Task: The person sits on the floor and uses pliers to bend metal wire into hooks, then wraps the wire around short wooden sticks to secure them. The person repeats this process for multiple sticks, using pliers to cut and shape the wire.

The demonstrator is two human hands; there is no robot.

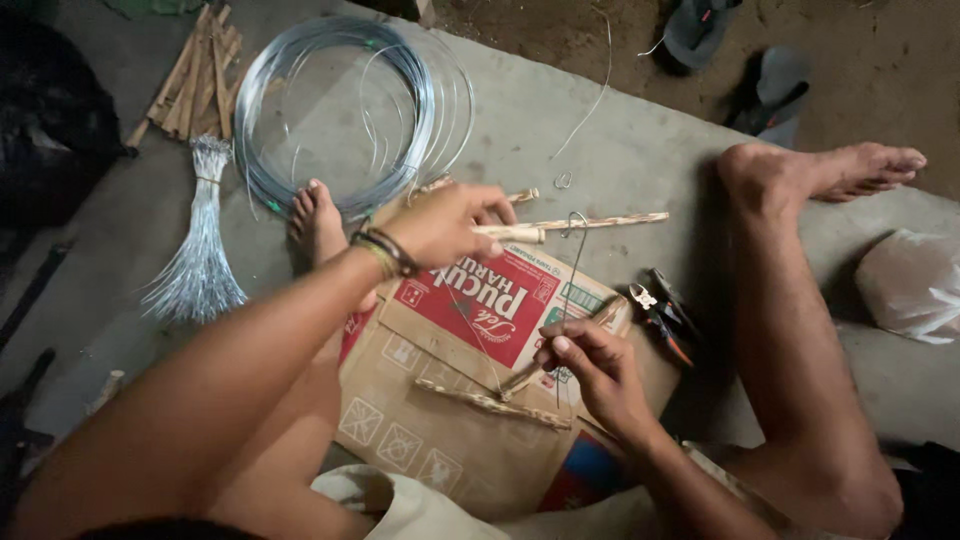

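My left hand (445, 222) grips the near end of a thin pale stick (590, 222) that lies crosswise above a flattened cardboard box (450, 400). A length of thin wire (573, 275) hooks over that stick and runs down to my right hand (590, 368). My right hand pinches the wire together with the top of a second stick (560, 345) that slants across the box. A third stick (490, 402) lies on the cardboard just left of my right hand. My left wrist wears dark bracelets.
A large coil of silver wire (345, 110) lies beyond my left foot (318, 222). A bundle of cut wires (198, 250) and a pile of sticks (195, 80) are at the left. Pliers (660, 315) rest beside my right leg (800, 300). A white bag (912, 285) and sandals (740, 60) are at the right.
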